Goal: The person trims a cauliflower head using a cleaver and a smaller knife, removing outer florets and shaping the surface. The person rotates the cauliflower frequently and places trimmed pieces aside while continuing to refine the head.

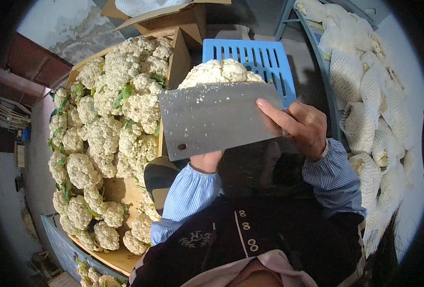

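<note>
A broad steel cleaver (215, 118), flecked with white crumbs, spans the middle of the view. My right hand (300, 125) grips it at its right end, with the index finger laid along the face of the blade. Right behind the blade's upper edge shows a white cauliflower head (221, 71); whether the edge touches it cannot be told. My left hand (207, 160) is mostly hidden behind the cleaver, with only the wrist and heel of the palm in sight below it. Its fingers, and whatever they hold, are covered.
On the left, a wooden bin (178, 53) holds many cauliflower heads (84, 170). A slotted blue plastic crate (246, 48) stands beyond the blade. Net-wrapped cauliflowers (348, 82) are piled on a metal-framed rack at right. An open cardboard box (161, 21) is at the top.
</note>
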The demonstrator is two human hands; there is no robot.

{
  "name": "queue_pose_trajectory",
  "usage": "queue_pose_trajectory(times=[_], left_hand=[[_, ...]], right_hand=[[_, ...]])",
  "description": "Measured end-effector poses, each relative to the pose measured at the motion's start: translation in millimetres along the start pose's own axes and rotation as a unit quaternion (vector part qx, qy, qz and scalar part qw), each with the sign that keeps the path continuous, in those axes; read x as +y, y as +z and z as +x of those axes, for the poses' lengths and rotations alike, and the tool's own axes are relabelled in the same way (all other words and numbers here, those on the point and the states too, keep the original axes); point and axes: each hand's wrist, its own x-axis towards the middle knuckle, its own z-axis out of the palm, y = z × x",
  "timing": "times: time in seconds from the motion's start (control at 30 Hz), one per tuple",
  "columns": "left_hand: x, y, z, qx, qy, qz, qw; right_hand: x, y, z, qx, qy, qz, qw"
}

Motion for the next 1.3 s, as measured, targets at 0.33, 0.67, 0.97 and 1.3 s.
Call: queue_pose_trajectory(times=[0.33, 0.67, 0.97, 1.3], left_hand=[[17.9, 7.9, 1.1, -0.071, -0.084, -0.473, 0.874], [18.9, 8.5, -1.0, -0.066, -0.080, -0.447, 0.888], [20.8, 8.7, -2.2, -0.055, -0.065, -0.409, 0.909], [21.2, 7.4, -1.5, -0.072, -0.092, -0.468, 0.876]], right_hand=[[-5.0, 6.9, 4.5, -0.028, 0.044, -0.029, 0.998], [3.2, 13.0, -4.1, -0.008, 0.036, -0.025, 0.999], [-0.5, 10.6, 0.4, -0.024, 0.075, 0.010, 0.997], [20.8, 12.7, -17.2, -0.003, 0.053, -0.071, 0.996]])
